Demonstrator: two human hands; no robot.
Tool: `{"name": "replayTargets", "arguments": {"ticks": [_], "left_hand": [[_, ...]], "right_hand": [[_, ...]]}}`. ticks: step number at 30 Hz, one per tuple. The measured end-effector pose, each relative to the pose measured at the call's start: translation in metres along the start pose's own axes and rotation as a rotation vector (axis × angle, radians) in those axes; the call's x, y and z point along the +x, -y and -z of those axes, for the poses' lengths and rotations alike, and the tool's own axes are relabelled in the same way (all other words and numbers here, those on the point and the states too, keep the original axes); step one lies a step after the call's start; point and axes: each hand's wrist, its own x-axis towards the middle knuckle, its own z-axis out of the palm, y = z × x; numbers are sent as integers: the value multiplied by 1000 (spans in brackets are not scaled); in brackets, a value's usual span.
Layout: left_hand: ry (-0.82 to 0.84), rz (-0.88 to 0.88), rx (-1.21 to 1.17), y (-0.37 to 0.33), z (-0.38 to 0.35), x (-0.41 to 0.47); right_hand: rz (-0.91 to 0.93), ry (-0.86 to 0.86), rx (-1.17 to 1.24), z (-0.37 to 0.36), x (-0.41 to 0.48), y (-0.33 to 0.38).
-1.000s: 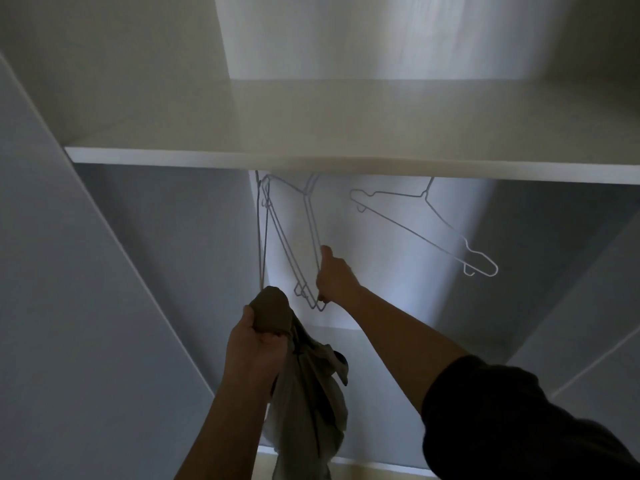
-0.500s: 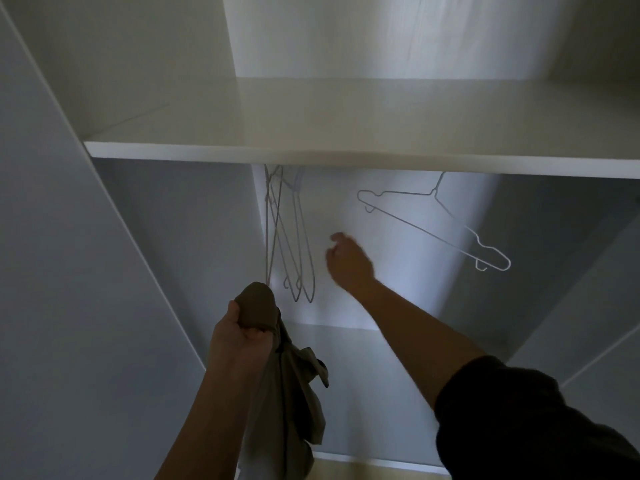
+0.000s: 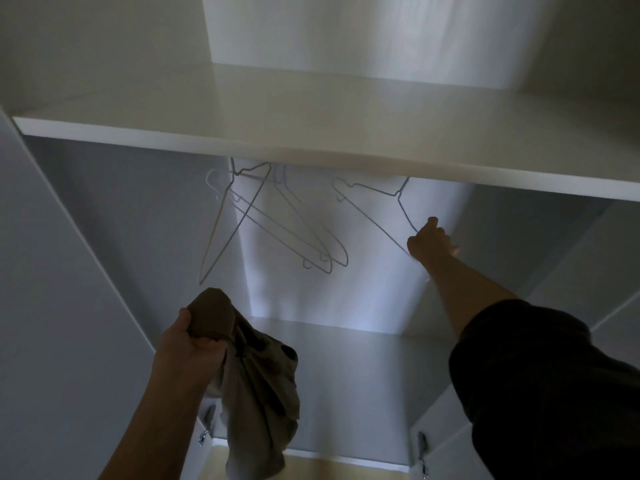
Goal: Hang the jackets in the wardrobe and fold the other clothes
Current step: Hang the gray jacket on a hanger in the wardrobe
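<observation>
Now prepping to hang: left hand grips the bunched jacket, right hand curled at lone wire hanger — grip unclear. Next: unhook it, thread shoulders w/ care.

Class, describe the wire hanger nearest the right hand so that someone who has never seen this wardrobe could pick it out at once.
Look under the white shelf. Most wire hangers bunch together at the left; the lone hanger hangs apart to their right, tilted, its lower end at the right hand.
</observation>
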Motion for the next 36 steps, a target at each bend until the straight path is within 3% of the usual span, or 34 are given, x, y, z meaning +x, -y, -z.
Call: {"name": "replayTargets", "arguments": {"ticks": [5, 10, 16, 23, 28, 30, 32, 36], "left_hand": [[-40, -5, -28, 18, 0, 0], [-67, 19, -25, 35, 4, 3], [-66, 10, -12, 47, 5, 0], [8, 104, 35, 59, 7, -11], [139, 174, 66, 51, 8, -25], [172, 187, 112, 43, 15, -29], [172, 201, 170, 35, 22, -34], [224, 255, 255, 25, 30, -58]], "right_hand": [[113, 171, 254, -9, 11, 7], [-14, 363, 641, -16, 15, 27], [33, 67, 822, -18, 19, 26], [-2, 31, 872, 5, -21, -13], [2, 48, 886, -3, -105, -61], [10, -57, 830, -21, -160, -84], [-54, -163, 854, -47, -214, -107], [-191, -187, 999, -73, -274, -124]]}}
